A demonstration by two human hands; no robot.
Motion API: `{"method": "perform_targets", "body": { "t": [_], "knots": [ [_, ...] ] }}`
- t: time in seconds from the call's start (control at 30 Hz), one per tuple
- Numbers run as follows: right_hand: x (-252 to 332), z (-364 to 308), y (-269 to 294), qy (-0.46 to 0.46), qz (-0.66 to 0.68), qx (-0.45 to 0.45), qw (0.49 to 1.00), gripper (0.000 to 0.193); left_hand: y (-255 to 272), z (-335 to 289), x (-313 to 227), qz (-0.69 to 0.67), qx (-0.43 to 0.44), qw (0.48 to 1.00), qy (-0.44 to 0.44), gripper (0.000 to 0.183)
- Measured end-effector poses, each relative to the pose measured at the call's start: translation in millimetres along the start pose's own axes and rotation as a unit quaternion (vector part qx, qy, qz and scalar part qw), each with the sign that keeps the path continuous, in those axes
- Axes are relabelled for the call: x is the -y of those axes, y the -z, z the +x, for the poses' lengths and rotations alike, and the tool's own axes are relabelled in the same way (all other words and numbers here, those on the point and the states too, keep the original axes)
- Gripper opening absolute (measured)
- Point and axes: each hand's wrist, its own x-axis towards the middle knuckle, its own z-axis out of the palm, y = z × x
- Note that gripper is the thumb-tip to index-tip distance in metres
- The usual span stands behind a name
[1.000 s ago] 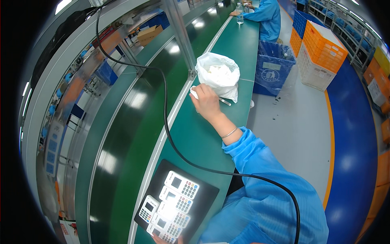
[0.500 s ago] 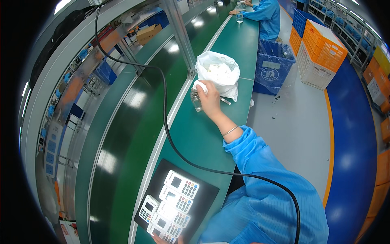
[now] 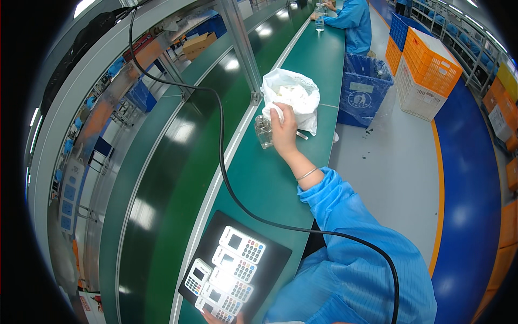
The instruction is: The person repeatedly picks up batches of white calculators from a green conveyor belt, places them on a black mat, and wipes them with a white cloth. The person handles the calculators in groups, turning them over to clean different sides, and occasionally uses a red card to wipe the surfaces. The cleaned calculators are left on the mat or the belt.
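Observation:
My right hand (image 3: 285, 129) reaches over the green bench, its fingers closed on a white wad of tissue or cloth (image 3: 275, 111). Just left of those fingers stands a small clear glass bottle (image 3: 263, 134). Right behind the hand is an open white plastic bag (image 3: 306, 114), filled with crumpled white pieces. Near the lower edge lies a black tray (image 3: 270, 249) bearing several white handheld keypad terminals (image 3: 242, 243). Fingertips of my left hand (image 3: 211, 318) show at the tray's near edge, by the lowest terminal; the rest of that hand is cut off.
A black cable (image 3: 222, 156) hangs across the view and over my right sleeve. Left of the bench (image 3: 253, 189) runs a dark green conveyor belt (image 3: 162, 183), with a metal post (image 3: 240, 46) beside it. A blue bin (image 3: 364, 89) and stacked crates (image 3: 429, 65) stand right. A co-worker (image 3: 357, 24) is farther along.
My right hand has drawn back slightly to the right from above the bottle, with the white wad in its fingers. The bottle's neck now shows. The left fingertips and tray look unchanged.

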Motion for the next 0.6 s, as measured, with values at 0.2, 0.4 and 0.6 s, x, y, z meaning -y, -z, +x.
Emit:
{"method": "perform_targets", "body": {
  "t": [0.2,0.4,0.6],
  "knots": [
    [35.5,-16.7,6.1,0.020,0.022,-0.010,1.000,0.018,1.2,3.1,-3.4,0.004,0.005,1.000,0.001,0.113],
    [86.0,-63.7,7.4,0.030,0.073,0.095,0.992,0.018,3.1,4.5,-6.3,0.008,0.007,1.000,0.001,0.113],
    [110.3,-109.0,-0.6,0.016,0.123,0.238,0.963,0.020,3.9,5.8,-7.6,0.003,0.011,1.000,-0.003,0.112]
  ]
}}
